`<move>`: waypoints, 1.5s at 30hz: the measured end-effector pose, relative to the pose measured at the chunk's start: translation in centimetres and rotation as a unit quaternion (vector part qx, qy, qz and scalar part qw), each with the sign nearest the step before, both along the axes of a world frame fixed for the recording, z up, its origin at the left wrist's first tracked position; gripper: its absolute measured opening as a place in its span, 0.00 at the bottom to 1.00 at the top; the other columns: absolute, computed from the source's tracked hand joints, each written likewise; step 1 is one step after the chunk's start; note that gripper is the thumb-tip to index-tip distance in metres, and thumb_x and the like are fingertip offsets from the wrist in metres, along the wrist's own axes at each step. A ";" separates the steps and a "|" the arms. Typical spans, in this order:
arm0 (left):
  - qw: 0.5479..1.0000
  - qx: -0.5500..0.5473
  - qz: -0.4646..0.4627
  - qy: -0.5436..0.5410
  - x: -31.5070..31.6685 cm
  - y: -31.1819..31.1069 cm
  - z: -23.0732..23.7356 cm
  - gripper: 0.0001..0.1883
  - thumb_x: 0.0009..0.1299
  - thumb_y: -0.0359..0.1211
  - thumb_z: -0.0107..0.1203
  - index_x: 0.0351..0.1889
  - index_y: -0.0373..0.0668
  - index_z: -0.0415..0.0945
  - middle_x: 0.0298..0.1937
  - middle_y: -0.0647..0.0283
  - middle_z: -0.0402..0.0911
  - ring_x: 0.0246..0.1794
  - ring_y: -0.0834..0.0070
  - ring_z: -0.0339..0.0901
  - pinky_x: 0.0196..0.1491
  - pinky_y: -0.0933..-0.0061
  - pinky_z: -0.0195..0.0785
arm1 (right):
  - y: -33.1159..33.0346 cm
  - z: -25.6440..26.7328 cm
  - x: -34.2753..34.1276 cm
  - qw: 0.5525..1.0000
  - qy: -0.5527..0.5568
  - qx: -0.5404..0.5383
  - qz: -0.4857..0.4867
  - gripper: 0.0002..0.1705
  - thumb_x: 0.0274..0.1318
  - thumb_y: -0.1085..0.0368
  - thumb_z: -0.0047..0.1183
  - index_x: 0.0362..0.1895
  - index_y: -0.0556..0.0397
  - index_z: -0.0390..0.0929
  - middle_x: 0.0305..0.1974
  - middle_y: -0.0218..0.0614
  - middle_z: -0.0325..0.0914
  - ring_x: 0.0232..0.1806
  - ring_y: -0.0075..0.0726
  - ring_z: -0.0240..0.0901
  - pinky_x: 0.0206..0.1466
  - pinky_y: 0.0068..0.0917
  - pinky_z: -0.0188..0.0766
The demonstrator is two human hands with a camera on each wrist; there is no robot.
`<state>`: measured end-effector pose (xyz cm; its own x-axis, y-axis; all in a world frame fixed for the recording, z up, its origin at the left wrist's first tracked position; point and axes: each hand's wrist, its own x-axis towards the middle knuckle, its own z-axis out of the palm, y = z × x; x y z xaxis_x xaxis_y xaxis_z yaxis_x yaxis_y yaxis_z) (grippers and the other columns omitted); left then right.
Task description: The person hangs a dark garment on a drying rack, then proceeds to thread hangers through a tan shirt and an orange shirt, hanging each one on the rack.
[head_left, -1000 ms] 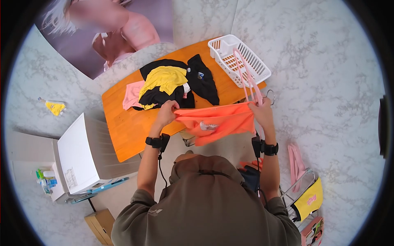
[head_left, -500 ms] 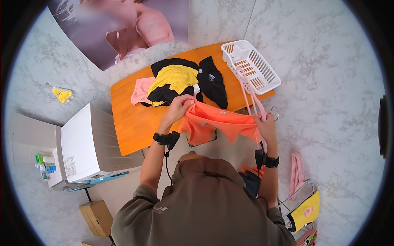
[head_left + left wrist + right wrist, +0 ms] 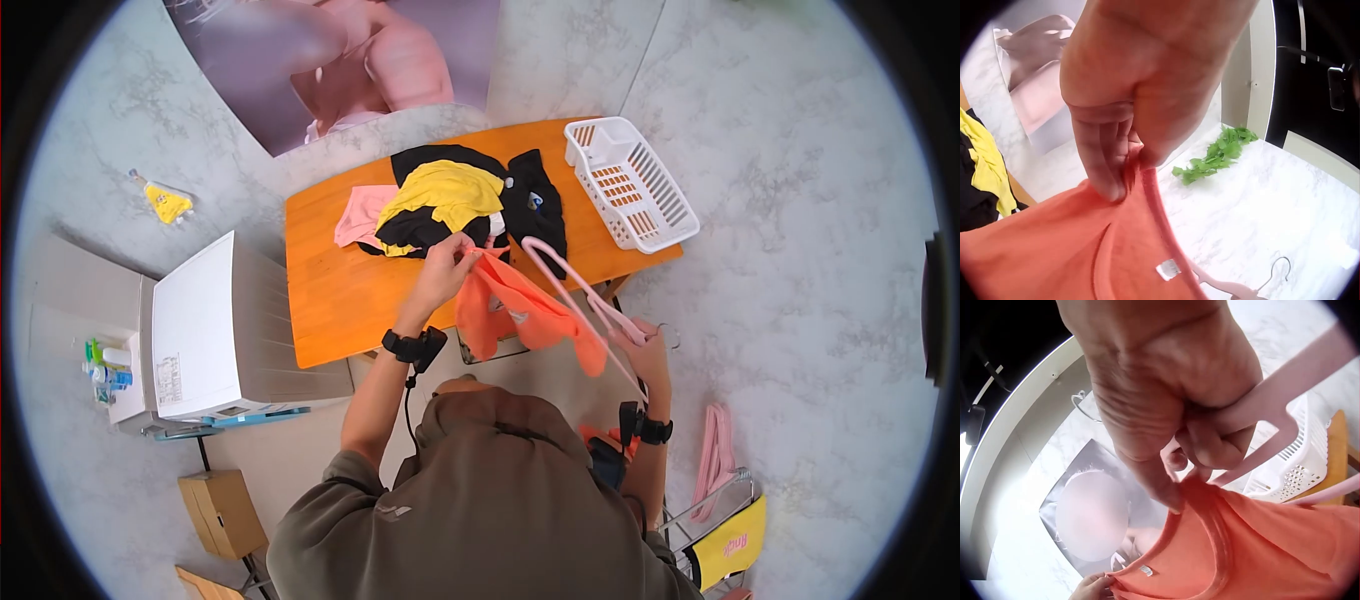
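My left hand (image 3: 445, 275) pinches an orange shirt (image 3: 545, 320) by its neckline, and the cloth hangs down below the fingers. In the left wrist view the white neck label (image 3: 1168, 269) shows inside the collar. A pink clothes hanger (image 3: 1272, 403) is gripped in my right hand (image 3: 645, 360), its long arms reaching up and left past the shirt in the head view. Seen from the right wrist, that hand's thumb and fingertips are also right at the shirt's collar edge. The hanger's metal hook (image 3: 1281, 269) appears beyond the shirt.
On the orange table (image 3: 330, 310) lies a pile of yellow (image 3: 445, 195), black (image 3: 535, 205) and pink clothes (image 3: 365, 215). A white plastic basket (image 3: 660, 205) stands at its right end. More pink hangers (image 3: 714, 460) hang at lower right, by a yellow cloth (image 3: 728, 545). A white cabinet (image 3: 200, 330) is at left.
The shirt was stretched wide between both hands; its right side now sags lower and leftward. The right hand has moved down with the hanger, whose arms now slant left across the shirt.
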<state>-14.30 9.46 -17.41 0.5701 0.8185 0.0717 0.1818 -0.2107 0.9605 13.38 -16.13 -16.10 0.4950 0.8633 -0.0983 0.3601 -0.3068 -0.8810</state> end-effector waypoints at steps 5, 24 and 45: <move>0.998 0.051 0.023 0.038 -0.1 0.1 -1.0 0.06 0.70 0.27 0.55 0.32 0.37 0.70 0.24 0.70 0.74 0.22 0.86 0.68 0.25 0.82 0.61 | -1.9 0.2 -2.2 0.999 -0.013 -0.001 0.032 0.17 0.53 0.59 0.62 0.24 0.60 0.74 0.17 0.30 0.65 0.22 0.24 0.59 0.25 0.29 0.60; 0.986 0.143 0.005 0.082 1.6 -4.8 3.4 0.06 0.66 0.30 0.57 0.34 0.35 0.76 0.22 0.53 0.77 0.22 0.66 0.77 0.28 0.69 0.68 | -1.6 2.8 -4.4 0.995 0.016 -0.061 0.073 0.19 0.55 0.56 0.62 0.31 0.63 0.78 0.21 0.39 0.71 0.24 0.26 0.66 0.28 0.28 0.62; 0.953 0.268 -0.132 0.041 4.9 -10.2 4.3 0.03 0.67 0.28 0.52 0.33 0.38 0.71 0.28 0.57 0.75 0.28 0.59 0.77 0.32 0.62 0.70 | 1.0 1.4 -6.5 0.984 -0.105 0.015 0.142 0.17 0.58 0.55 0.56 0.36 0.60 0.80 0.31 0.49 0.75 0.32 0.53 0.70 0.37 0.38 0.67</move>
<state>-9.44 -0.72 -13.11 0.7733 0.5031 0.3858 0.1238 -0.7166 0.6864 6.87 -15.10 -14.66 0.2405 0.9706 0.0091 0.6032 -0.1421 -0.7848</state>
